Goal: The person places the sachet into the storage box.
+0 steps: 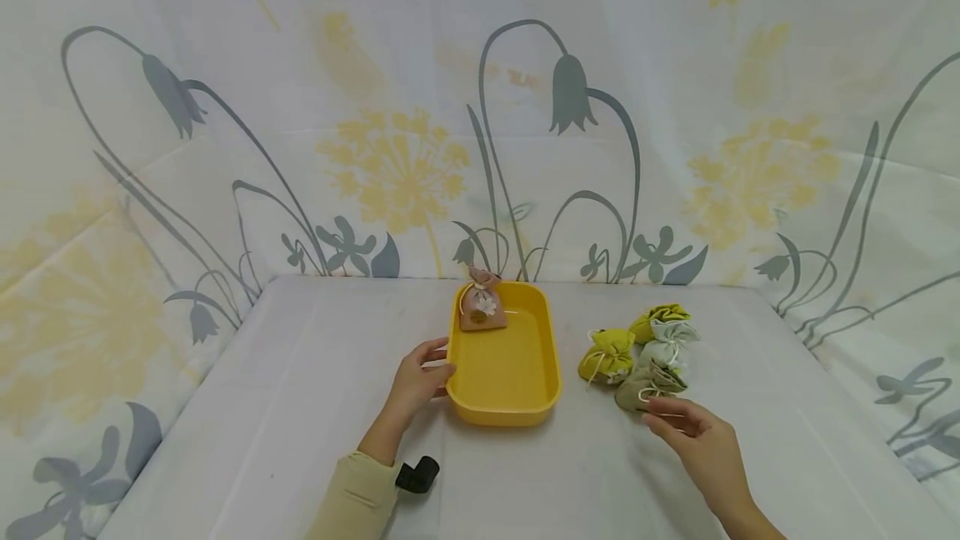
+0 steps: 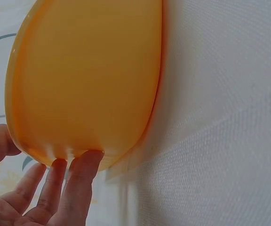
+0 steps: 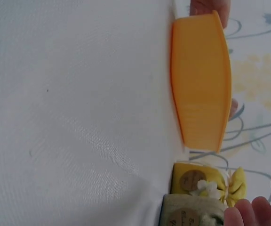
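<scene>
My left hand grips the left wall of a yellow plastic tray, its fingertips on the outer wall and thumb at the rim in the left wrist view. Inside the tray's far left corner leans a pink drawstring pouch with a white flower. On the right, my right hand is beside a brown drawstring pouch, with thumb and fingers apart near its tied neck. Clustered with it are a yellow-green pouch, a second yellow-green pouch and a pale grey-white pouch.
A white cloth covers the table. Behind it hangs a curtain printed with grey and yellow flowers. A black strap piece sticks out from the beige left sleeve.
</scene>
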The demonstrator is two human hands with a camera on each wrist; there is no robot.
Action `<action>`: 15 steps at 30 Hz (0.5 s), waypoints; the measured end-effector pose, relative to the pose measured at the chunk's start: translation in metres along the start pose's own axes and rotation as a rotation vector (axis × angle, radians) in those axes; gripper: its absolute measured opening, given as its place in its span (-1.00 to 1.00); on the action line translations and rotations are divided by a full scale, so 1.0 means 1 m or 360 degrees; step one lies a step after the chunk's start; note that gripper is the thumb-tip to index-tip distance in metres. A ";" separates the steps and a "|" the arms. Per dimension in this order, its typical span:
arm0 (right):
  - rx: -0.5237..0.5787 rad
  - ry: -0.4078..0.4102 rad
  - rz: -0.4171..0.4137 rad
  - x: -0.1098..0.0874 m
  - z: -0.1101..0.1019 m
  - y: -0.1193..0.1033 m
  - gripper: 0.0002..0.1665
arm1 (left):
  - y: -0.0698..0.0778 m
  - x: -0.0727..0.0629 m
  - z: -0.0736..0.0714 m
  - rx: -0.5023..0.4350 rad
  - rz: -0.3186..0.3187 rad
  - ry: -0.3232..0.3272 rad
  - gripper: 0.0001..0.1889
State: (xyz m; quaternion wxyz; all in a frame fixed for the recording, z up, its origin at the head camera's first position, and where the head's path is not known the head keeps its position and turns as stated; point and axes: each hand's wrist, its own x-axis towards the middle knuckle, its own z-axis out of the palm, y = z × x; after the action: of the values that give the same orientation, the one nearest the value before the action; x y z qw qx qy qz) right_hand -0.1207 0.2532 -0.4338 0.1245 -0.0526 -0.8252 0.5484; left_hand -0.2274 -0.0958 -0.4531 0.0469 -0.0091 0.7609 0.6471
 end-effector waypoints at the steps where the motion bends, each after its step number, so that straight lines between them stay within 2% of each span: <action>1: -0.0007 0.0003 0.0018 0.000 -0.002 0.000 -0.60 | 0.000 0.000 0.000 0.0000 0.0003 0.0000 -0.49; 7: -0.0087 0.0057 0.0077 -0.001 -0.012 0.005 -0.57 | 0.000 -0.001 0.000 0.0004 0.0001 0.0000 -0.49; 15: -0.0137 0.0214 -0.0002 0.003 -0.025 0.013 -0.59 | 0.000 0.000 0.000 0.0009 -0.0018 0.0000 -0.49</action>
State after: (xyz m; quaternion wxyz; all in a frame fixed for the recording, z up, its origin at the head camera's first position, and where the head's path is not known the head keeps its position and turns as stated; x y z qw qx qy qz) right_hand -0.1176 0.2812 -0.4362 0.1777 -0.0940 -0.8378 0.5076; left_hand -0.2271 -0.0961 -0.4525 0.0506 -0.0132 0.7626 0.6448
